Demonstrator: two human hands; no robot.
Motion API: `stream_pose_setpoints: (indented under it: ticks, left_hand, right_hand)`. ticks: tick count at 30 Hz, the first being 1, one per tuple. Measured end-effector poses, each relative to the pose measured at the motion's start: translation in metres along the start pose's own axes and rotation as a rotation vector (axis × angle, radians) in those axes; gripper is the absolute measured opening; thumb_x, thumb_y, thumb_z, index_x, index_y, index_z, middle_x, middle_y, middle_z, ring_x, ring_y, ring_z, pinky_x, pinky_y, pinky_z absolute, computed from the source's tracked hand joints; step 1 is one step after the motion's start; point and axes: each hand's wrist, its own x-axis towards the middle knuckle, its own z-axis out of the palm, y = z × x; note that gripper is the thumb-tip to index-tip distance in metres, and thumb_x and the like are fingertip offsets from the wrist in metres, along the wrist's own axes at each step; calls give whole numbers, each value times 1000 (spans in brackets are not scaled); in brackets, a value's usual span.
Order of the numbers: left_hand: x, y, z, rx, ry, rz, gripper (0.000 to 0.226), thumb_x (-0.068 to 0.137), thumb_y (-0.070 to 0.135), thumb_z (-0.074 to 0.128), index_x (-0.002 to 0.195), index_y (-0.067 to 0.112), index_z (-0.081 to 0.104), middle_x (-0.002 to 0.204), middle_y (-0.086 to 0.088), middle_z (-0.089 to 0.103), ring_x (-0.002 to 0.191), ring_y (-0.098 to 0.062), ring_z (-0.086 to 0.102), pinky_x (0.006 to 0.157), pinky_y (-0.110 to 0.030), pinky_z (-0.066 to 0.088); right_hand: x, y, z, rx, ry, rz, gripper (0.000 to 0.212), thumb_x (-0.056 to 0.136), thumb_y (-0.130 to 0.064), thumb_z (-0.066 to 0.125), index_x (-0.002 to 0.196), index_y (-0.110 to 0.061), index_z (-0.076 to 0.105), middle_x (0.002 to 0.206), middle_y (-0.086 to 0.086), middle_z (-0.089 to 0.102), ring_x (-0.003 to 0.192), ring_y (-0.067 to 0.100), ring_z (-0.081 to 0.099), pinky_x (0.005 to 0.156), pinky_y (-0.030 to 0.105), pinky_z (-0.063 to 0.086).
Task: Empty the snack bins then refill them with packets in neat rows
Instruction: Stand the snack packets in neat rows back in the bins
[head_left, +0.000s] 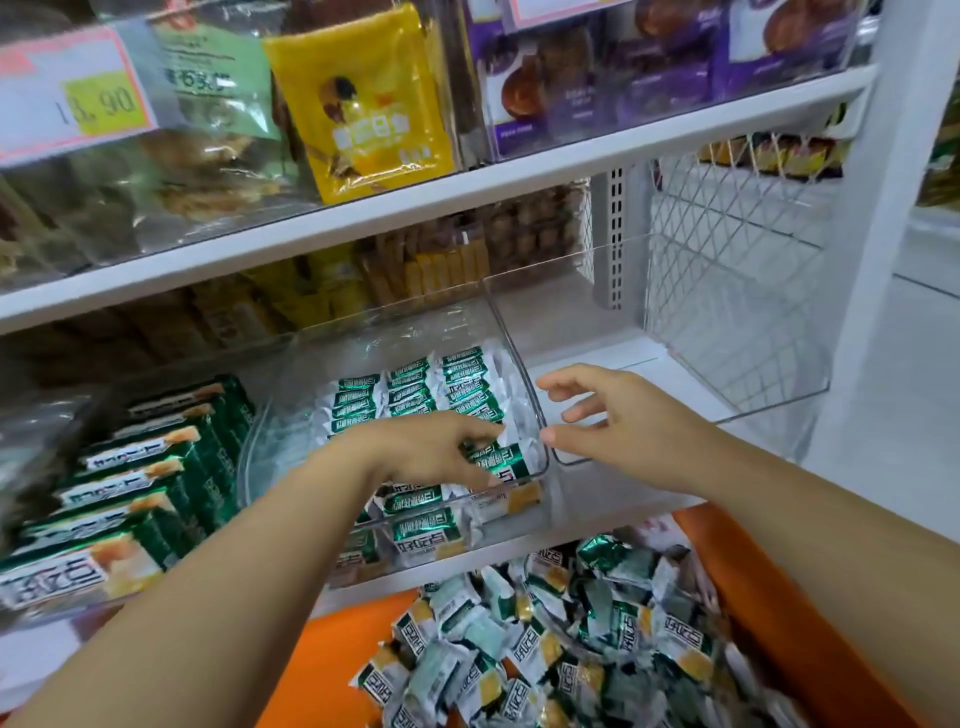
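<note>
Refill partway | your left hand (441, 452) pinches green-and-white foil packets (410, 384) in clear plastic bin (511, 332) under it | your right hand (613, 415) spread, empty | orange tub (332, 665) below both: many left

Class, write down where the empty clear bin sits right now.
In the head view, the empty clear bin stands at the right end of the shelf, beside the bin of green packets, above the orange basket.

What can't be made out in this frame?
Head view, left hand: whether it grips a green packet; its own fingers hide the contact.
Head view, price label: blurred and cut by the left edge.
Head view, orange crate: cut by the bottom edge.
</note>
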Motion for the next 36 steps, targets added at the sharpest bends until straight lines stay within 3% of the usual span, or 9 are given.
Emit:
stream_pose_setpoints:
  ticks: [4, 5, 6, 8, 13, 17, 27, 31, 36]
  left_hand:
    - [-2, 3, -1, -105, 73, 47, 56, 91, 35, 62, 143, 30, 42, 141, 4, 50, 94, 7, 50, 92, -18, 39]
    - [-2, 5, 4, -91, 94, 75, 52, 92, 31, 62, 141, 28, 46, 131, 1, 54, 100, 10, 59, 83, -18, 42]
    - [-2, 7, 9, -69, 104, 113, 49, 92, 27, 62, 139, 26, 49, 122, 5, 52, 107, 11, 30, 77, -20, 41]
    - [5, 7, 16, 32, 105, 171, 46, 92, 24, 63, 137, 23, 52, 115, 4, 56, 101, -3, 50, 69, -20, 36]
    - [15, 6, 20, 165, 134, 89, 56, 87, 29, 68, 139, 28, 48, 106, 3, 51, 87, -11, 47, 77, -19, 35]
    - [10, -5, 14, 0, 254, 76, 30, 82, 24, 74, 110, 27, 64, 95, 8, 58, 76, -7, 54, 65, -14, 41]
    - [13, -11, 13, 140, 263, 92, 35, 88, 26, 68, 123, 25, 62, 123, 4, 60, 95, -8, 53, 80, -19, 39]
    - [29, -20, 6, 161, 411, -18, 60, 98, 35, 50, 150, 18, 27, 158, -4, 23, 143, -18, 24, 115, -30, 22]
    - [58, -18, 8, 186, 332, -178, 63, 104, 40, 28, 154, 18, -4, 160, 2, -12, 148, -17, -7, 119, -50, -3]
  right_hand:
    - [1, 3, 3, -6, -35, 17, 52, 86, -33, 66, 135, -28, 48, 124, -11, 54, 104, 9, 57, 90, 28, 50]
    - [1, 4, 4, 10, -41, 19, 52, 86, -31, 67, 135, -29, 48, 122, -9, 55, 102, 9, 59, 89, 28, 51]
    - [2, 4, 5, 25, -45, 21, 52, 87, -30, 67, 135, -29, 48, 120, -8, 56, 99, 9, 60, 87, 28, 51]
    - [2, 6, 6, 42, -50, 24, 51, 87, -28, 66, 135, -32, 48, 117, -8, 58, 95, 7, 62, 87, 28, 52]
    - [1, 6, 6, 38, -83, 40, 55, 87, -28, 66, 137, -37, 43, 116, -10, 58, 95, 8, 64, 90, 34, 53]
    - [1, 6, 5, 39, -100, 40, 57, 87, -28, 66, 138, -37, 41, 116, -9, 59, 97, 11, 64, 92, 36, 51]
    - [1, 5, 9, 26, -78, 55, 57, 87, -26, 66, 139, -35, 42, 111, -11, 58, 93, 9, 64, 89, 33, 52]
    - [1, 5, 10, 52, -52, 43, 55, 88, -26, 65, 139, -33, 44, 110, -13, 59, 89, 5, 64, 86, 24, 51]
    - [6, 7, 6, 105, -55, 60, 48, 89, -24, 65, 134, -33, 50, 106, -17, 62, 87, 3, 65, 79, 16, 49]
